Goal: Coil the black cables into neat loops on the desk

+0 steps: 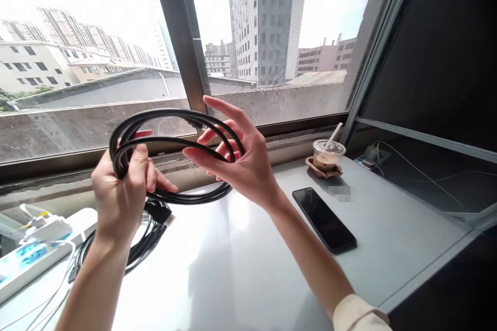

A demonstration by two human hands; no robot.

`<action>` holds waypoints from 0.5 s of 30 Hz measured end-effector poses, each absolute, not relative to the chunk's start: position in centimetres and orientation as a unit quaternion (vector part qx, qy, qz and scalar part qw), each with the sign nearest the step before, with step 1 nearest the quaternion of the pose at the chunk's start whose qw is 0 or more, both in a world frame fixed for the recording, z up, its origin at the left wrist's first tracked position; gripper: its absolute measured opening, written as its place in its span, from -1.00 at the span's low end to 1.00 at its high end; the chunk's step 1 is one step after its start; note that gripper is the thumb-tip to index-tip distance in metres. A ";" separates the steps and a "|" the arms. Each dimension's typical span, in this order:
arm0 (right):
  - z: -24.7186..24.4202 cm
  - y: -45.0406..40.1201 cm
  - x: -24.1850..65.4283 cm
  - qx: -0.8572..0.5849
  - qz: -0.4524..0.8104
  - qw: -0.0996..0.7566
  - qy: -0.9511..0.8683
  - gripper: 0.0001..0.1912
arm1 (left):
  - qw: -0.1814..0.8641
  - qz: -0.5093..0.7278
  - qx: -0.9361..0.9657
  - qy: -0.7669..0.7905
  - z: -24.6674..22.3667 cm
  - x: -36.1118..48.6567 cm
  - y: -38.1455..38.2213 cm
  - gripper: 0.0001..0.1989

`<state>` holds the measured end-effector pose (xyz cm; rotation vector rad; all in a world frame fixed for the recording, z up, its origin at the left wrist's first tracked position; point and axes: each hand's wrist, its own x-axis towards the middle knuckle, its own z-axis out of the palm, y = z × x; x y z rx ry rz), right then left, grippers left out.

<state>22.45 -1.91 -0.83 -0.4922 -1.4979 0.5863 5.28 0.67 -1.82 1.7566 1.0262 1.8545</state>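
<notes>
A coiled black cable [171, 113] is held up in front of me over the desk. My left hand [124, 186] is closed around the left side of its loops, thumb on top. My right hand [240, 160] is at the coil's right side, its fingers spread and the loops lying between thumb and fingers. One black connector [160, 212] with a metal tip shows below the coil, near the left hand. Behind my left forearm, another coil of black cable [145, 248] rests on the desk; the forearm hides part of it.
A white power strip [46, 248] with chargers and white cords lies at the left. On the right of the white desk [256, 279] are a black phone [324, 220] and an iced drink cup [326, 154] in a cardboard holder. A window [272, 62] stands behind the desk.
</notes>
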 end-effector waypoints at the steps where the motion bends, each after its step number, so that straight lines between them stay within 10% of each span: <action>1: -0.9 -1.9 22.5 -0.217 0.236 0.658 -0.681 -0.33 | 0.169 0.657 0.636 0.368 -2.0 5.1 0.8 -0.81; 7: -2.1 -0.8 22.4 -0.249 -0.007 0.593 -0.765 -0.57 | 0.209 0.635 0.676 0.309 -2.4 5.0 0.9 -0.74; 15: -1.8 -0.7 22.5 -0.246 -0.022 0.644 -0.724 -0.75 | 0.294 0.718 0.567 0.276 -1.4 6.6 -0.5 -0.89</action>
